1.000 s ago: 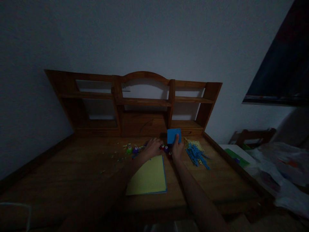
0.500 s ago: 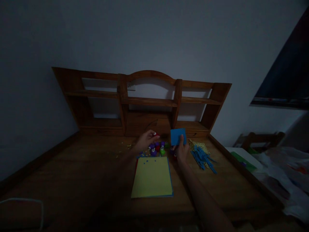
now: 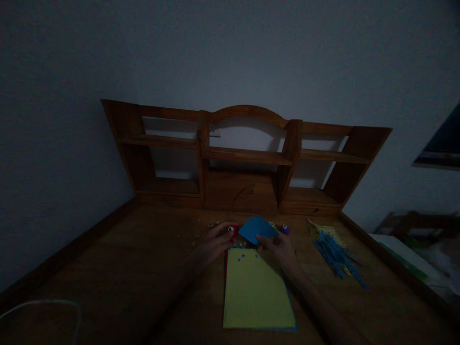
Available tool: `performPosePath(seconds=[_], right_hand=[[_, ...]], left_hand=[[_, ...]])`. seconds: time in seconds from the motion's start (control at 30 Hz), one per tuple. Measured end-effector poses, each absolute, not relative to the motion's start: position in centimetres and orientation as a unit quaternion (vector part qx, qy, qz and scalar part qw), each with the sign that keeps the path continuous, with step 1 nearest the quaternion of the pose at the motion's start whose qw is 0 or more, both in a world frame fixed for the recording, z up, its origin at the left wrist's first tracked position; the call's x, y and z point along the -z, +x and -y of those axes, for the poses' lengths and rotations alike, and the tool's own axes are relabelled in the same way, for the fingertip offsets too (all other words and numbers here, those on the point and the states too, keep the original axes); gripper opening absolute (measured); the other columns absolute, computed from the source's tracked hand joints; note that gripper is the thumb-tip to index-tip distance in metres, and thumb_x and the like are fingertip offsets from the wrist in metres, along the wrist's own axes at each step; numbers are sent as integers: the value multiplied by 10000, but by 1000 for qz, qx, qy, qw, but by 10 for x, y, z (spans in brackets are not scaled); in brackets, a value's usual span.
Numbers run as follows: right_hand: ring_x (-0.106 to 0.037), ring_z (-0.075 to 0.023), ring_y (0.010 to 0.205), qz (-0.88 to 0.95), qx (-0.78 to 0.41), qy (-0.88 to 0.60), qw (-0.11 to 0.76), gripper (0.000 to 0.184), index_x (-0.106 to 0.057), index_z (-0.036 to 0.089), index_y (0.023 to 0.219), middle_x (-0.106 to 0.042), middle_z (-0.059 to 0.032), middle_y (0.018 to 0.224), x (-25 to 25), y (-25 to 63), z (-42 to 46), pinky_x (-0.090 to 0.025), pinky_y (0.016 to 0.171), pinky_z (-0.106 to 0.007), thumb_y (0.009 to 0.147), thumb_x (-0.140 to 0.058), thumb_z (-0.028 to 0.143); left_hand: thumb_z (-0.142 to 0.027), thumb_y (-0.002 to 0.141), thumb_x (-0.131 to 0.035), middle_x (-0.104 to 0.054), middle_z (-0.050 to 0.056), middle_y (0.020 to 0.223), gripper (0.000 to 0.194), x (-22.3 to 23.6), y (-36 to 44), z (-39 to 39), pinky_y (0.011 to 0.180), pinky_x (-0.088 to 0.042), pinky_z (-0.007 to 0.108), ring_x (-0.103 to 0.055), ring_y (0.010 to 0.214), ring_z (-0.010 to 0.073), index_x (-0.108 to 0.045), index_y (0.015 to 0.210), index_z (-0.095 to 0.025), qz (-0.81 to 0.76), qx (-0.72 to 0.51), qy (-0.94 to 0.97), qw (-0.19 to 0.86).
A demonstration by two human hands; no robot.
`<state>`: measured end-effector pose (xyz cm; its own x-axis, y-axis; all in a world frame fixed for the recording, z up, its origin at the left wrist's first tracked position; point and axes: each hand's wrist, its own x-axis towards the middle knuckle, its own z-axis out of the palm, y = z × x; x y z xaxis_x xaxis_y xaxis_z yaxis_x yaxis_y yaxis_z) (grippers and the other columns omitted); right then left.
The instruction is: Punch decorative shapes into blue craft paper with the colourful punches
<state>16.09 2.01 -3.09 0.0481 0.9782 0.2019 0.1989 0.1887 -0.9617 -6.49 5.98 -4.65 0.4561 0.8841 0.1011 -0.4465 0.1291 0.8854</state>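
Note:
My left hand is closed around a small red paper punch with a white, dark-centred eye. Pinched in my right hand is a blue square of paper, tilted cornerwise, its left corner at the punch. Whether that corner sits in the slot, I cannot tell. Below both hands lies a stack of paper with a yellow sheet on top. Tiny blue paper bits are scattered near its far edge. A purple punch and a green one show behind the blue square, partly hidden.
To the right lie a heap of blue paper strips and a yellow sheet full of holes. Small yellow bits dot the desk at back left. A wooden shelf unit stands along the back. A white cable crosses the front left.
My hands have come together: the blue paper has turned and moved down and left to the red punch. The view has swung left, so the desk items appear farther right.

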Motion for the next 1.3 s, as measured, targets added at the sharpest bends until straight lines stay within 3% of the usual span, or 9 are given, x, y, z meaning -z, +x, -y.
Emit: performPosePath(seconds=[0.17, 0.3, 0.4, 0.6, 0.73, 1.03, 1.3], right_hand=[[-511, -125, 442, 608, -330, -546, 472, 415, -543, 166, 537, -582, -16, 484, 35, 161, -18, -363, 448, -228, 756, -649, 502], [-477, -107, 457, 623, -308, -547, 467, 409, -490, 180, 562, -536, 20, 522, 33, 161, -14, -331, 422, -214, 740, -660, 507], [-498, -115, 488, 619, -340, -539, 458, 380, -522, 180, 627, -562, 16, 578, 32, 160, -11, -353, 430, -215, 763, -631, 517], [-500, -137, 531, 660, -280, -523, 462, 387, -538, 182, 596, -572, -4, 592, 33, 160, -12, -377, 478, -235, 771, -614, 519], [-524, -159, 579, 682, -260, -511, 454, 341, -609, 180, 677, -612, -18, 646, 35, 161, -12, -393, 506, -246, 803, -587, 496], [-454, -131, 527, 697, -232, -508, 451, 352, -597, 172, 630, -553, -1, 579, 37, 159, -11, -345, 480, -236, 798, -598, 481], [-446, -130, 531, 692, -268, -502, 445, 349, -607, 167, 653, -559, -5, 605, 37, 156, -10, -334, 471, -233, 793, -600, 486]], left_hand=[[-345, 755, -734, -622, 112, 1051, 393, 47, -69, -63, 818, -488, 322, -616, 890, 206, -611, 1071, -147, -248, -507, 483, 670], [-318, 729, -749, -643, 112, 1027, 468, 50, -70, -66, 780, -491, 304, -622, 868, 205, -591, 1134, -144, -307, -499, 538, 606], [-270, 671, -781, -653, 107, 1029, 446, 53, -69, -68, 792, -488, 297, -618, 898, 209, -616, 1063, -136, -332, -493, 558, 579], [-237, 617, -787, -660, 92, 1022, 444, 50, -71, -67, 819, -481, 315, -614, 929, 223, -625, 1021, -147, -330, -464, 582, 580], [-247, 604, -789, -658, 84, 1008, 438, 45, -70, -62, 811, -477, 313, -608, 921, 224, -626, 999, -148, -331, -453, 591, 579], [-238, 562, -825, -658, 61, 957, 448, 42, -66, -54, 814, -471, 317, -610, 904, 218, -606, 942, -151, -334, -438, 576, 604], [-266, 559, -833, -657, 89, 1016, 484, 45, -66, -54, 832, -483, 339, -612, 944, 238, -615, 973, -143, -352, -427, 584, 594]])
